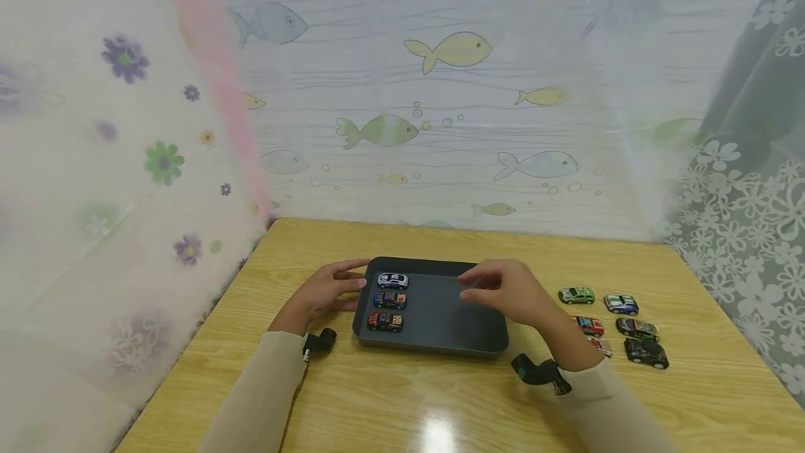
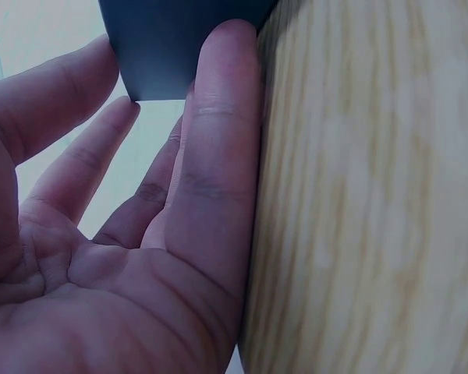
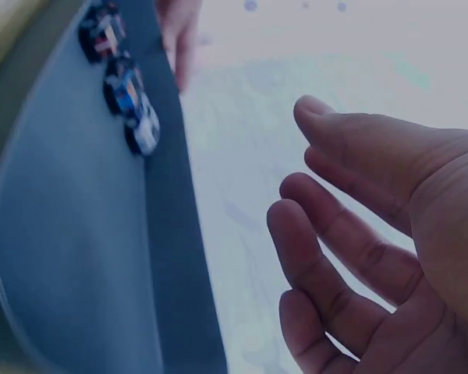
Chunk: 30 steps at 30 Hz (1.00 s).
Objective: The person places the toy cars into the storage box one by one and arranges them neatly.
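Three toy cars lined up in the tray, one hand at each side

A dark, shallow tray (image 1: 440, 317) sits on the wood-grain table (image 1: 390, 397). Inside it, along its left side, three toy cars form a column: a white car (image 1: 393, 281) nearest the tray's far edge, a blue car (image 1: 390, 300) in the middle, and a red-and-black car (image 1: 386, 322) nearest its near edge.

The left hand (image 1: 325, 291) is at the tray's left end, fingers spread and mostly straight, fingertips touching the outer wall; it presses there without wrapping round anything. The right hand (image 1: 508, 291) hovers over the tray's right part, thumb and fingers gently bent with a clear gap between them, holding nothing.

To the right of the tray, six more cars stand in a loose group. A green car (image 1: 576, 295) and a blue-and-white car (image 1: 621, 304) are farthest back; a red car (image 1: 589, 326) and a multicoloured dark car (image 1: 638, 329) come next; a red-and-white car (image 1: 600, 347), partly hidden by the right forearm, and a black car (image 1: 646, 354) are closest to the tray's near-edge level.

Behind the tray hangs a fish-patterned sheet (image 1: 377, 89).
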{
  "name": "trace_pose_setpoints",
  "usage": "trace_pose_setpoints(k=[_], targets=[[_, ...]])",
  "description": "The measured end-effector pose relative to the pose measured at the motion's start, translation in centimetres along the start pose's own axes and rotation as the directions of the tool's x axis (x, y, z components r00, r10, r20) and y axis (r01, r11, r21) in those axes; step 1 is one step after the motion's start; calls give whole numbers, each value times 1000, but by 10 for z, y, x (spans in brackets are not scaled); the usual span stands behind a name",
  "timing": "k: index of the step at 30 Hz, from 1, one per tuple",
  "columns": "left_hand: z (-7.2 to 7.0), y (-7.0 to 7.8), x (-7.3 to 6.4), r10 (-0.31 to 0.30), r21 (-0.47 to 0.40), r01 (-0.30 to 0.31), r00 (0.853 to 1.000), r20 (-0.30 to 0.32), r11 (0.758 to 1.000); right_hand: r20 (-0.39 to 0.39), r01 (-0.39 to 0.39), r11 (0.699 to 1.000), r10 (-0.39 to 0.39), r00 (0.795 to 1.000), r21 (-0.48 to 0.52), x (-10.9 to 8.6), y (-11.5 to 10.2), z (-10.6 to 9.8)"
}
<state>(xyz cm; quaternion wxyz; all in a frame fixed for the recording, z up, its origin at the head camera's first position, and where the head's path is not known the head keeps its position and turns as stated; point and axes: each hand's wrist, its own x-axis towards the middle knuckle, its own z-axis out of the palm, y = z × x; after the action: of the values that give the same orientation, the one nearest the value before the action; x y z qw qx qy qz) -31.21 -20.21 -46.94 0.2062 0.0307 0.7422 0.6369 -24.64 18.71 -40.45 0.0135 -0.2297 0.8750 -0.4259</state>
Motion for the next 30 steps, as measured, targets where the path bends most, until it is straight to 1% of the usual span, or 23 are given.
trace_pose_setpoints(k=[6,11,13,16,21,25,28,30], targets=[[0,1,0,-6,-4,6,1000,-4,1000,-90,-36,997,30,995,-65,-7,11,-20],[1,-1,2,-16,-21,16,1000,-13,1000,-159,-72,990,52,986,-123,-12,30,-36],[2,-1,2,-16,-25,16,1000,-15,1000,-190,-99,983,70,979,-152,-14,39,-44],[3,-1,2,-16,-29,16,1000,-21,999,-231,-159,973,118,966,-168,-18,52,-55],[4,0,1,-14,-20,13,1000,-24,1000,-259,-233,959,188,948,-159,-28,67,-73],[3,1,0,-15,-12,15,1000,-24,1000,-277,-262,950,209,938,-173,-38,79,-85],[2,2,-1,-15,-12,15,1000,-18,1000,-280,-292,940,235,931,-179,-46,88,-93],[2,2,-1,-18,-17,18,1000,-15,1000,-277,-323,929,267,923,-183,-51,94,-99]])
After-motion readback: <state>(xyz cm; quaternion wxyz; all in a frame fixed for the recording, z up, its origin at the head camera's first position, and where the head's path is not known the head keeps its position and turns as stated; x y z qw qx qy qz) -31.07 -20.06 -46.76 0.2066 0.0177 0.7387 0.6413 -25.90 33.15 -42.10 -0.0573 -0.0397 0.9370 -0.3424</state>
